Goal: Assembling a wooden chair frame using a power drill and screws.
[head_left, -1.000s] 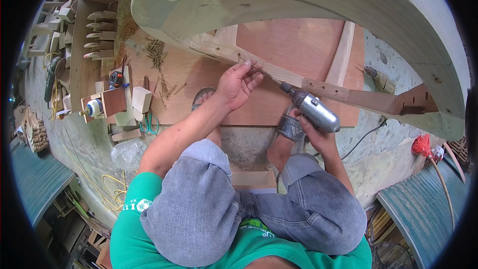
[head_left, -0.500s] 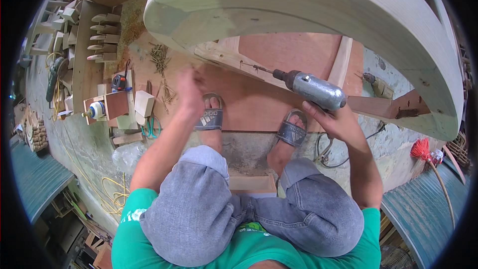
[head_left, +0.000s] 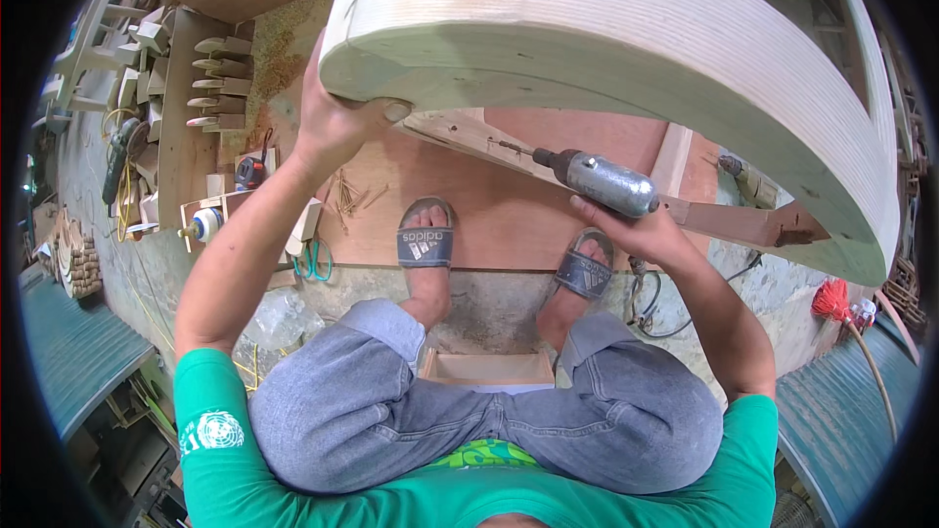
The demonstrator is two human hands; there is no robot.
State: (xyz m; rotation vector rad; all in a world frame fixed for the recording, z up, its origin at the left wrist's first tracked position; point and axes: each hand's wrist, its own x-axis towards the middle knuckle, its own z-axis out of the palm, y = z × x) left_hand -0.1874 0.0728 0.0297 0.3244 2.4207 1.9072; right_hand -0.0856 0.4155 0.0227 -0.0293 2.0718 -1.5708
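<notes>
Two-handed: clasps a curved wooden frame [head_left: 606,34] with left hand [head_left: 342,132]; grips a silver pneumatic driver [head_left: 608,183] in right hand [head_left: 648,233], aimed at drilled rail [head_left: 462,130].

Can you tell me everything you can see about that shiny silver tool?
The silver power driver has a fat, rounded body that looks like metal, a dark nose and a long, thin bit. It slants, with its round back end to the right and its bit pointing left along a wooden rail. The right hand holds it from below, hiding its handle. I can't tell if it's spinning.
</notes>
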